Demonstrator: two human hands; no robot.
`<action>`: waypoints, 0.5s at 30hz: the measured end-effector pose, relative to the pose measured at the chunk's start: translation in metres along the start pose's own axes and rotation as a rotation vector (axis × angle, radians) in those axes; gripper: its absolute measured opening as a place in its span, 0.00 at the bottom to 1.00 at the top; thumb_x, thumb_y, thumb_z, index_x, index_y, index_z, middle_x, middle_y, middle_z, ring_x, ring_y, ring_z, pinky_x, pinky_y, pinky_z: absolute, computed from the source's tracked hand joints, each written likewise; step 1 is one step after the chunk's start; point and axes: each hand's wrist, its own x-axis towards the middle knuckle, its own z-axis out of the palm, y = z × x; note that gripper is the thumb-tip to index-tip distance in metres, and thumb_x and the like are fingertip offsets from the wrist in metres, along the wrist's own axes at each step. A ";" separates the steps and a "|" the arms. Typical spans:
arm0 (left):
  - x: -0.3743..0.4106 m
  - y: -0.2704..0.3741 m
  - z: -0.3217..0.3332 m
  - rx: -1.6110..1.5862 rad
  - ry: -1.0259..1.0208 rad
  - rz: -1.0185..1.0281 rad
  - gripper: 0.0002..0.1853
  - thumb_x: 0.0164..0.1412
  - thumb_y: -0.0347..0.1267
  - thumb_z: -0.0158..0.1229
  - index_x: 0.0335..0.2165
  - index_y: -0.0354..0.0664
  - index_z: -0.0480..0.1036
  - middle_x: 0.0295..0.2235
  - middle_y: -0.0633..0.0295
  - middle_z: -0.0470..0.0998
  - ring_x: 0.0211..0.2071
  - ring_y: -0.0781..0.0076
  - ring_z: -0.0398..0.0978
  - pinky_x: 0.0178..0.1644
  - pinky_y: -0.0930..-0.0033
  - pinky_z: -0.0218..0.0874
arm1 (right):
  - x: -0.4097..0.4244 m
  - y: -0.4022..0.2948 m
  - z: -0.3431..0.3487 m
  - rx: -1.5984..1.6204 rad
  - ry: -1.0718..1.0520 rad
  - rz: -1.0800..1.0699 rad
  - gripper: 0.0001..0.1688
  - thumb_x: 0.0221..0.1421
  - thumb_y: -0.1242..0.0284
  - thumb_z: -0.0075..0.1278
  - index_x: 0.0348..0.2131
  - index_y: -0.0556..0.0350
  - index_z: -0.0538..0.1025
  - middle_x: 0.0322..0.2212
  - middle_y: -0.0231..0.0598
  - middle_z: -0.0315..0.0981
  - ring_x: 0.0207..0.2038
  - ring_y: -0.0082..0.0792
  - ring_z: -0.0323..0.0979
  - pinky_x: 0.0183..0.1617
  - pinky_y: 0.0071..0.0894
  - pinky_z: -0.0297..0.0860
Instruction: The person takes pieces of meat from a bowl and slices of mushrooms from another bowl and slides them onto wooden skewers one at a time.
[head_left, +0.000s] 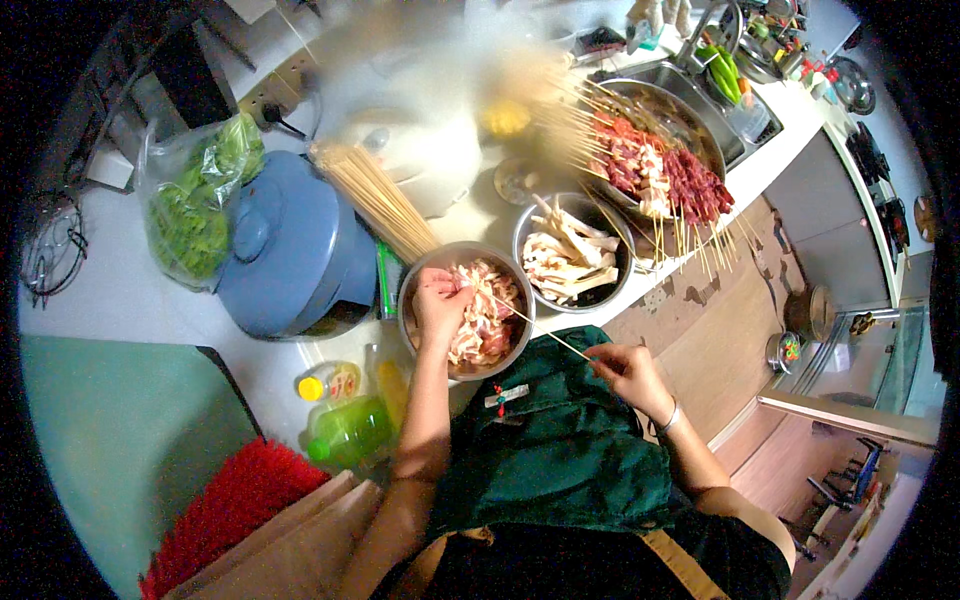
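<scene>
My left hand (441, 309) is over a round metal bowl (491, 373) of raw sliced meat (491, 334). Its thumb and fingers pinch a piece of meat at the far end of a thin bamboo skewer (551, 335). The fingertips partly hide that end. Out past the bowl's right side, in front of a dark green apron (562, 442), my right hand (634, 379) grips the skewer's other end. A second metal bowl (517, 262), touching or nearly touching the first, holds pale chicken feet (574, 255).
Loaded meat skewers (660, 176) lie in a large metal basin (716, 124) by the sink, sticks jutting over the counter edge. A bundle of bare skewers (382, 202) leans behind my bowl. Left are a blue lidded pot (289, 240), bagged greens (191, 217) and bottles (349, 431).
</scene>
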 end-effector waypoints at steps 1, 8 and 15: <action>-0.003 0.008 -0.002 -0.129 -0.023 -0.085 0.16 0.43 0.20 0.63 0.31 0.37 0.64 0.28 0.57 0.75 0.27 0.72 0.75 0.33 0.72 0.69 | -0.002 -0.005 -0.002 -0.027 -0.005 -0.001 0.11 0.50 0.78 0.50 0.36 0.57 0.76 0.20 0.45 0.71 0.19 0.26 0.66 0.26 0.27 0.65; -0.023 0.018 0.003 -0.830 0.012 -0.495 0.12 0.52 0.17 0.55 0.36 0.36 0.64 0.36 0.54 0.73 0.40 0.64 0.74 0.46 0.64 0.68 | -0.011 -0.017 -0.005 -0.077 0.054 -0.040 0.14 0.47 0.81 0.51 0.37 0.57 0.76 0.22 0.48 0.72 0.20 0.32 0.69 0.26 0.29 0.67; -0.052 0.040 0.013 -1.046 -0.039 -0.660 0.15 0.57 0.19 0.49 0.44 0.34 0.65 0.45 0.52 0.71 0.50 0.63 0.69 0.54 0.66 0.64 | -0.015 -0.013 -0.014 -0.062 0.105 -0.014 0.13 0.48 0.81 0.51 0.38 0.59 0.76 0.19 0.41 0.70 0.20 0.21 0.64 0.23 0.23 0.62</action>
